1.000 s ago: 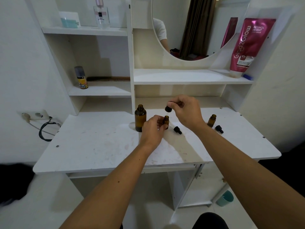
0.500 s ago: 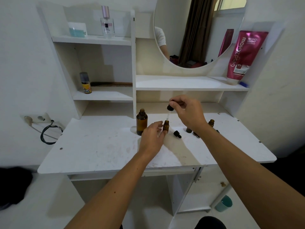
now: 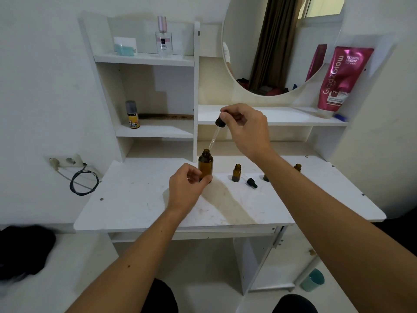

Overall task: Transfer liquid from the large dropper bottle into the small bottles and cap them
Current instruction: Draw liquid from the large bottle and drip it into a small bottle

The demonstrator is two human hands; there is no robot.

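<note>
The large amber dropper bottle (image 3: 205, 164) stands uncapped on the white vanity table (image 3: 140, 199). My left hand (image 3: 186, 188) curls round its base. My right hand (image 3: 246, 129) pinches the black bulb of the dropper (image 3: 217, 131), whose glass tube points down just above the large bottle's mouth. A small amber bottle (image 3: 236, 173) stands open to the right, with a small black dropper cap (image 3: 251, 183) lying beside it. Another small bottle (image 3: 297, 167) shows behind my right forearm, and a dark piece (image 3: 266, 177) peeks out at the arm's edge.
Shelves rise behind the table: a perfume bottle (image 3: 163, 39) on top, a small spray can (image 3: 132, 114) and a comb (image 3: 167, 116) lower down. A round mirror (image 3: 279, 44) and a pink tube (image 3: 343, 80) are at the right. A wall socket with a coiled cable (image 3: 84, 180) is left.
My right hand lifted the dropper out of the small bottle and carried it left over the large bottle. My left hand let go of the small bottle and took the large bottle's base.
</note>
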